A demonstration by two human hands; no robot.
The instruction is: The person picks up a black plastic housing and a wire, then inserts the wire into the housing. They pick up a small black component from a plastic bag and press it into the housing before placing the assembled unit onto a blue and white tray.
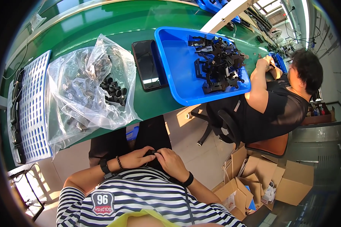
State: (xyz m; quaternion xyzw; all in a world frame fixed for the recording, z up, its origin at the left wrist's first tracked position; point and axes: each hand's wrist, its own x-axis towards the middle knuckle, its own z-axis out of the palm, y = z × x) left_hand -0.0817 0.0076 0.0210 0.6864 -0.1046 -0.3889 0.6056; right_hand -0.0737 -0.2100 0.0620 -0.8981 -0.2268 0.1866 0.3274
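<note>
Pinching a small black part [150,152] between them, the left hand [138,157] and right hand [171,162] meet just off the near edge of the green worktop [151,106] — a blue tray [178,64] of black pieces [221,62] sits right, a clear plastic bag [94,120] left.

Head cam, left fisheye: sits on the near side of the desk [151,106], tipped steeply down and forward across it. Striped shirt [140,198] closest, left hand [138,157] and right hand [171,163] next, short of the desk; co-worker [267,113] along its right, farther off.
</note>
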